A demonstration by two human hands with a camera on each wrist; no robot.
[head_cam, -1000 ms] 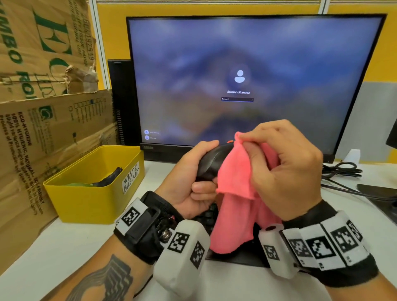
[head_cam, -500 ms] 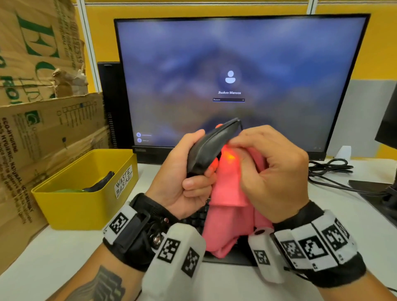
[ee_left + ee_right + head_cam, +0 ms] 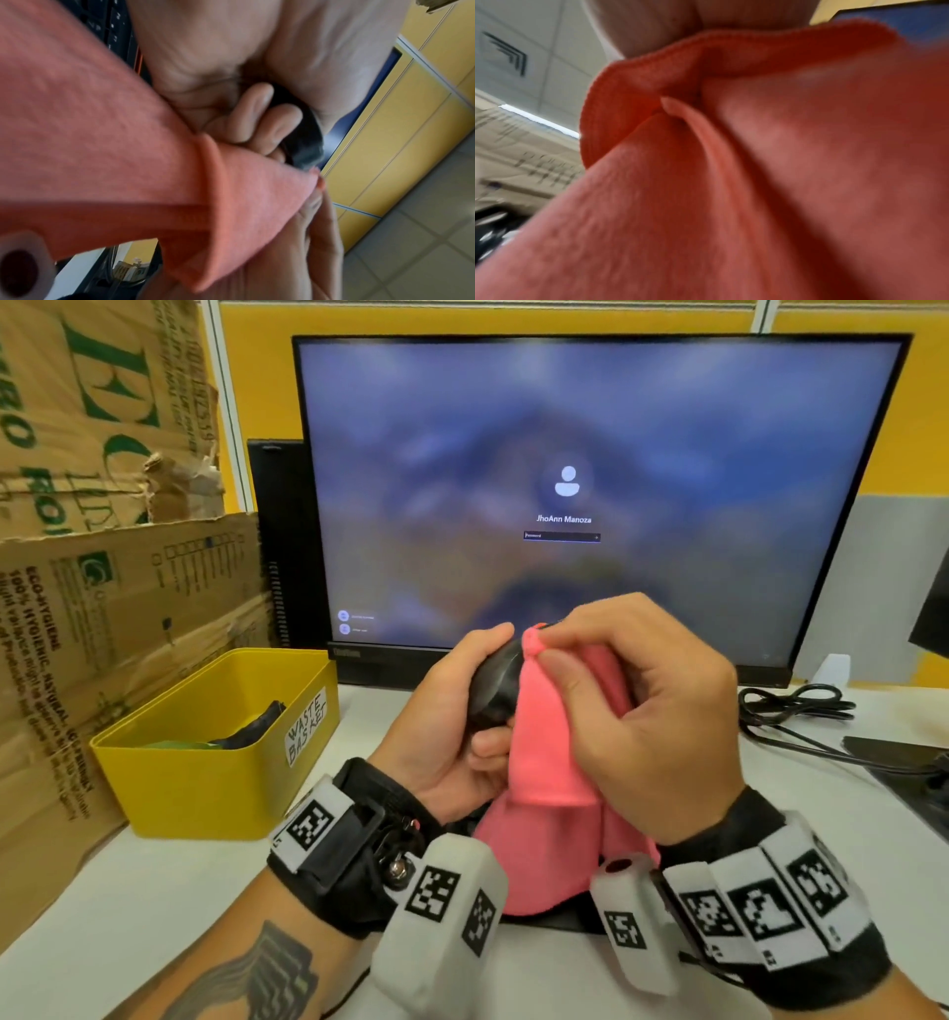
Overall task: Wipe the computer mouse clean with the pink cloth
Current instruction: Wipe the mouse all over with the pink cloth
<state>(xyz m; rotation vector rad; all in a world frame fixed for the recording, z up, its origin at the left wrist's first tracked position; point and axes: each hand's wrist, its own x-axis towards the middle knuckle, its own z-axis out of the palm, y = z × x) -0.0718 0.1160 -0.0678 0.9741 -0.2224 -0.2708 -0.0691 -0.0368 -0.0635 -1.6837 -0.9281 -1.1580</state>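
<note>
My left hand (image 3: 462, 711) grips a black computer mouse (image 3: 495, 683) in the air in front of the monitor, fingers curled round its underside. My right hand (image 3: 631, 711) pinches the pink cloth (image 3: 549, 752) and presses it against the right side of the mouse, covering most of it. The cloth hangs down between both wrists. In the left wrist view my fingers wrap the black mouse (image 3: 306, 130) beside the pink cloth (image 3: 128, 162). The right wrist view is filled by the cloth (image 3: 757, 172).
A monitor (image 3: 590, 495) with a login screen stands right behind the hands. A yellow waste basket (image 3: 215, 783) sits at the left by cardboard boxes (image 3: 102, 557). Black cables (image 3: 801, 711) lie at the right. A keyboard (image 3: 120, 30) lies under the hands.
The mouse, tilted up with its red light showing half a second ago, has come back down. The cloth now covers its right side again, and the red glow is hidden.
</note>
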